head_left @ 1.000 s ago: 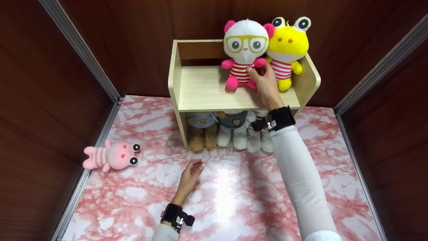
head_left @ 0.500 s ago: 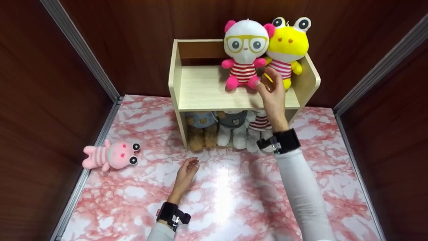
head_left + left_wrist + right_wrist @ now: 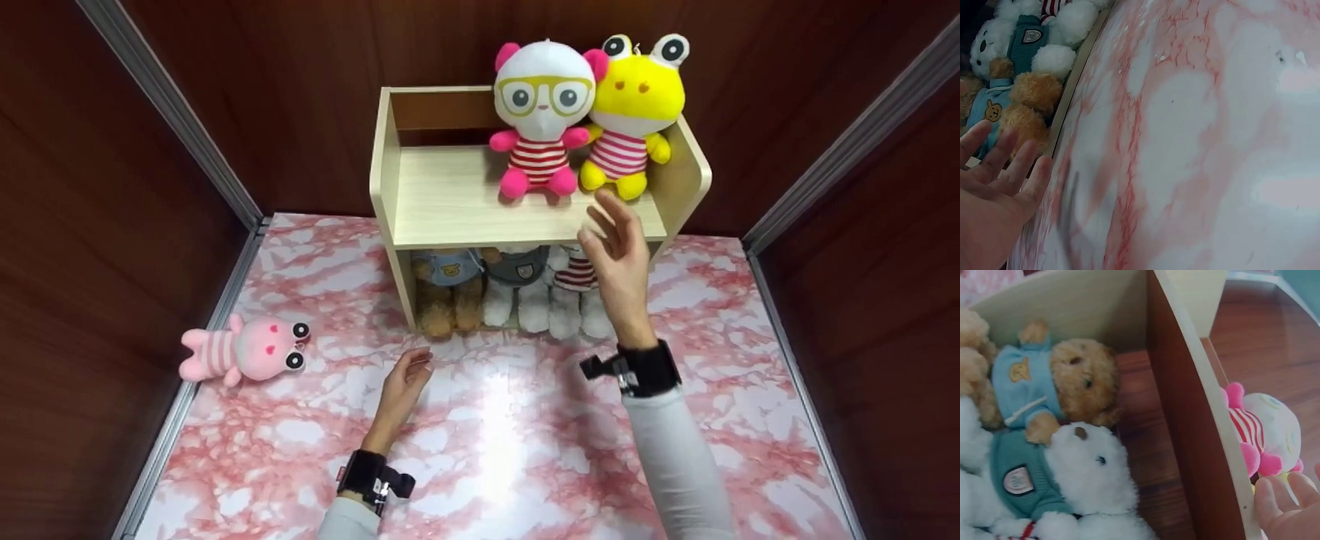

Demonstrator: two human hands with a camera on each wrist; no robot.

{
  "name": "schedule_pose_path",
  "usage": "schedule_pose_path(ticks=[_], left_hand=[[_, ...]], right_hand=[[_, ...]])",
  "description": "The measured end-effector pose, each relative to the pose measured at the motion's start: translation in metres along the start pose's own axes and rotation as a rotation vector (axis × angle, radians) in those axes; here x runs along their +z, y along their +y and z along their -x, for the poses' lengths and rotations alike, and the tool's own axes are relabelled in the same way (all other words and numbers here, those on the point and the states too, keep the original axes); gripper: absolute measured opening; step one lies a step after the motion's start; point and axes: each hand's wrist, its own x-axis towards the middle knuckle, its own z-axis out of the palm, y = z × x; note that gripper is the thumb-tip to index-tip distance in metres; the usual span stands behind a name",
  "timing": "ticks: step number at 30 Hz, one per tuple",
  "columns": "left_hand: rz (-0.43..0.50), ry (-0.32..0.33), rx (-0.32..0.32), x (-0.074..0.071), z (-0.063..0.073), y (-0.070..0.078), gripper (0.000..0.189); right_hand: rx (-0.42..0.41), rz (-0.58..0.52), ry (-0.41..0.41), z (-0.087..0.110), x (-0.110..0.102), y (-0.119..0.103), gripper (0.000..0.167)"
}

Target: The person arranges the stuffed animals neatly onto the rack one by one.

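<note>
On the upper board of a small wooden shelf [image 3: 450, 202] sits a white panda-like plush toy [image 3: 544, 90] with pink ears, yellow glasses and a red-striped body. Beside it leans a yellow frog plush [image 3: 637, 97] in pink stripes. My right hand [image 3: 621, 262] is in front of the shelf's right part, below the frog, fingers loosely bent and holding nothing. Low over the floor, my left hand [image 3: 405, 382] is also unoccupied, its fingers spread in the left wrist view. A pink striped plush toy [image 3: 244, 349] with bulging eyes lies on its back at the left.
The lower compartment holds a brown teddy bear [image 3: 1027, 107] in blue, a white bear [image 3: 1092, 467] in a green top and another white toy [image 3: 577, 292] in red stripes. Dark wood panels [image 3: 112, 262] with metal rails enclose the pink marbled floor [image 3: 450, 450].
My right hand has let go of the panda-like plush and drawn back down toward me. The left hand has shifted slightly left. Both toys stay seated on the upper board.
</note>
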Motion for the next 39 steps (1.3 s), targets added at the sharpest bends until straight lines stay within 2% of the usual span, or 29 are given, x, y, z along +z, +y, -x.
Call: schedule_pose_path(ticks=[7,9,12,16,22,28,31,33,34,39], left_hand=[[0.017,0.005,0.025,-0.012,0.000,0.004,0.040],[0.004,0.015,0.026,-0.016,-0.004,0.001,0.040],[-0.029,0.035,0.034,-0.025,-0.008,0.004,0.041],[-0.103,0.064,0.096,-0.043,-0.014,0.010,0.046],[-0.318,0.130,0.247,-0.075,-0.021,0.022,0.050],[-0.652,0.181,0.451,-0.110,-0.029,0.030,0.057],[-0.824,0.160,0.523,-0.127,-0.035,0.036,0.060],[-0.914,0.116,0.506,-0.139,-0.039,0.042,0.065],[-0.951,0.086,0.474,-0.145,-0.041,0.045,0.068],[-1.111,-0.050,0.254,-0.171,-0.051,0.057,0.090]], right_hand=[[0.044,-0.003,-0.055,0.038,-0.018,0.010,0.053],[0.070,-0.023,-0.048,0.048,-0.025,0.016,0.053],[0.108,-0.039,-0.021,0.062,-0.036,0.026,0.052],[0.155,-0.047,0.012,0.075,-0.049,0.036,0.052],[0.190,-0.038,0.040,0.084,-0.061,0.040,0.052],[0.205,-0.030,0.038,0.086,-0.064,0.039,0.052],[0.213,-0.029,0.037,0.087,-0.065,0.039,0.051],[0.216,-0.026,0.030,0.088,-0.066,0.039,0.051],[0.215,-0.026,0.027,0.088,-0.065,0.040,0.051],[0.200,-0.032,0.023,0.090,-0.064,0.041,0.051]])
